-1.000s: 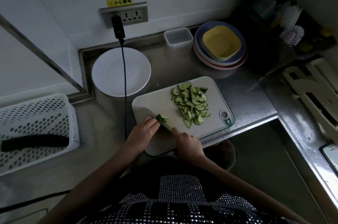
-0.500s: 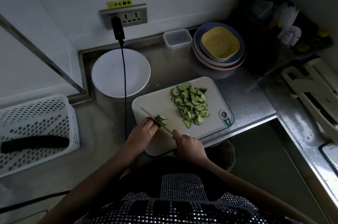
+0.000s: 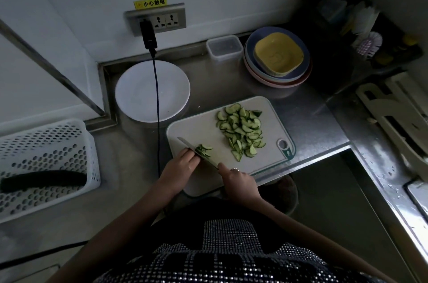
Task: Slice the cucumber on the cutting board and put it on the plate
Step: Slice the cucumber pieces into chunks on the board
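A pale cutting board (image 3: pixel 203 131) lies on the steel counter, with a heap of cucumber slices (image 3: pixel 242 132) on its right half. My left hand (image 3: pixel 179 164) presses down the last stub of cucumber (image 3: pixel 202 150) at the board's left side. My right hand (image 3: pixel 238 181) is closed on the handle of a knife (image 3: pixel 185 142), whose blade lies across the stub with its tip pointing up-left. A few fresh slices lean against the blade. The empty white plate (image 3: pixel 139 90) sits beyond the board to the left, with a black cable (image 3: pixel 157 107) hanging across it.
A white perforated basket (image 3: pixel 46 144) at the left holds a whole dark cucumber (image 3: pixel 44 179). Stacked plates with a yellow dish (image 3: pixel 278 57) and a clear container (image 3: pixel 223 48) stand at the back. A dish rack (image 3: pixel 403 116) is at the right, and the counter edge drops off below the board.
The knife has kept cutting the stub, which is now shorter, and a few more slices lie by the blade. My left hand has crept slightly left.
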{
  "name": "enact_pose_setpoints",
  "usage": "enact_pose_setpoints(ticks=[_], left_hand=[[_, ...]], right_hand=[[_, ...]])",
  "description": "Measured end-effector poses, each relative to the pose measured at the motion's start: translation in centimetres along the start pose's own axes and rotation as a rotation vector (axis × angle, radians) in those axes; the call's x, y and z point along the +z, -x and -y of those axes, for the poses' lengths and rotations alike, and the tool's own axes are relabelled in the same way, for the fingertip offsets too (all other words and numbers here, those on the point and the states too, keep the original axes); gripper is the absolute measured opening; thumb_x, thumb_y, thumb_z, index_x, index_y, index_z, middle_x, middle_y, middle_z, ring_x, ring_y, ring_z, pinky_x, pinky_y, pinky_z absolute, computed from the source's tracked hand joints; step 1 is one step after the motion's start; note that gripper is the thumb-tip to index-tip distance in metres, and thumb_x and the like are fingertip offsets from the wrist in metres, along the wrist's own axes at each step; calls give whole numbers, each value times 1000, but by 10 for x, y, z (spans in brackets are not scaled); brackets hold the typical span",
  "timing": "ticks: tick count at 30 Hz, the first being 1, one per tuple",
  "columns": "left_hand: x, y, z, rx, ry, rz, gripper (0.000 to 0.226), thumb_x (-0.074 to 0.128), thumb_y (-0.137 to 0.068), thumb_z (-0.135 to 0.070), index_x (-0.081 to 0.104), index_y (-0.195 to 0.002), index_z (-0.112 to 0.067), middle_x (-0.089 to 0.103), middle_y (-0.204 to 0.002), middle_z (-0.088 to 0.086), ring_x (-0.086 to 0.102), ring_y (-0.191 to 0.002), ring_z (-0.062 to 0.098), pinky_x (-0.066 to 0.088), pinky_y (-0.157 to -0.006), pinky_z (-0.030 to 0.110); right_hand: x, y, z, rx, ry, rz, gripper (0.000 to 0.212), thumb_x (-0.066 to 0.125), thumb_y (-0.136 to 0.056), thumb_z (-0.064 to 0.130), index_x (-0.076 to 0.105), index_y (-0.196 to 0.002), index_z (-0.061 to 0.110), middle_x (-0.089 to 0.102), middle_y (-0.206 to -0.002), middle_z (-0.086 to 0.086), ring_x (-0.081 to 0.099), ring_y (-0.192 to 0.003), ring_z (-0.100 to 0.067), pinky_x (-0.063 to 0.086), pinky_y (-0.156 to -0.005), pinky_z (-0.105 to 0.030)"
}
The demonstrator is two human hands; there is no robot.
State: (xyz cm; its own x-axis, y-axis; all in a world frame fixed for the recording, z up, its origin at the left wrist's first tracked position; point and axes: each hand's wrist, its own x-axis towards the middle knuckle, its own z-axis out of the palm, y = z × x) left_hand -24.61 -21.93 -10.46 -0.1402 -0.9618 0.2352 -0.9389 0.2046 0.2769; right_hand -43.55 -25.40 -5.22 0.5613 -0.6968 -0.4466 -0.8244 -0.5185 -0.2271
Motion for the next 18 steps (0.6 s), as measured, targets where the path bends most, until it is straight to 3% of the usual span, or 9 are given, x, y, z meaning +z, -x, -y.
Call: enact_pose_setpoints(ticks=[3,7,11,16,18], left_hand=[[-2,-1,-1,19,1,-29,23,46,-76,-14,67,-80,-7,60,-82,9,49,-90,20,53,-57,30],[-2,-2,-1,32,2,-39,24,46,-75,-13,67,-81,-5,60,-82,9,48,-89,20,52,-53,29],[0,-1,0,53,6,-51,23,46,-75,-11,66,-84,-4,49,-92,6,48,-91,20,52,-47,29],[-1,0,2,96,16,-47,19,45,-76,-9,54,-92,-7,42,-95,6,47,-91,23,52,-45,32],[-2,1,1,86,9,-42,21,45,-75,-12,61,-87,-6,46,-90,7,47,-90,23,51,-44,31]], right_hand=[[-2,-1,0,2,17,-4,37,40,-92,5,34,-127,14,62,-106,-16,63,-93,-37,40,-62,-37],[-2,-2,2,0,24,-14,37,39,-93,6,34,-129,14,62,-106,-15,63,-94,-37,46,-66,-39],[0,-2,0,5,32,-26,37,39,-92,7,33,-128,16,62,-107,-14,63,-94,-37,47,-66,-39],[0,2,-4,-9,30,-32,37,43,-92,13,32,-127,17,60,-108,-13,63,-94,-37,42,-64,-37],[2,4,-5,-15,28,-34,36,44,-93,16,33,-127,18,60,-108,-12,63,-93,-37,40,-62,-36]])
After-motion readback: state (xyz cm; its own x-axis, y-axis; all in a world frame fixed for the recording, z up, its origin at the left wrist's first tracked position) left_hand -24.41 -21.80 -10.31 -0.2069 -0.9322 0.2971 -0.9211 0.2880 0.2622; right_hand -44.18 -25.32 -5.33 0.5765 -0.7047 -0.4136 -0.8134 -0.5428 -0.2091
